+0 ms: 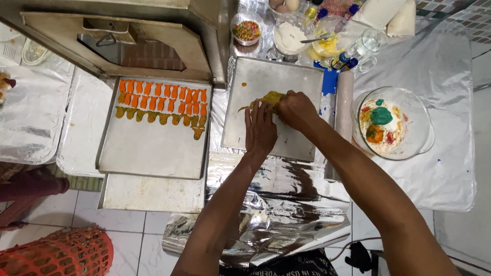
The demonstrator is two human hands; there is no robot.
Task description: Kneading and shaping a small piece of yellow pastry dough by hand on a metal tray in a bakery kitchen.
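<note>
A lump of yellow-green dough (pixel 271 97) lies on a bare metal tray (pixel 255 82) in the middle. My left hand (pixel 260 128) rests flat on the tray with its fingertips against the dough's near edge. My right hand (pixel 296 109) is curled over the dough's right side, gripping it. To the left, another metal tray (pixel 148 153) carries rows of small orange and yellow-green shaped dough pieces (pixel 162 102) along its far edge.
A glass bowl (pixel 422 128) with white, green, orange and red dough stands at the right, a rolling pin (pixel 344 102) beside it. Bowls of sprinkles, flour and yellow batter sit at the back. A metal oven box (pixel 153 41) is at top left. Crumpled foil covers the surface; an orange basket (pixel 56 255) is at bottom left.
</note>
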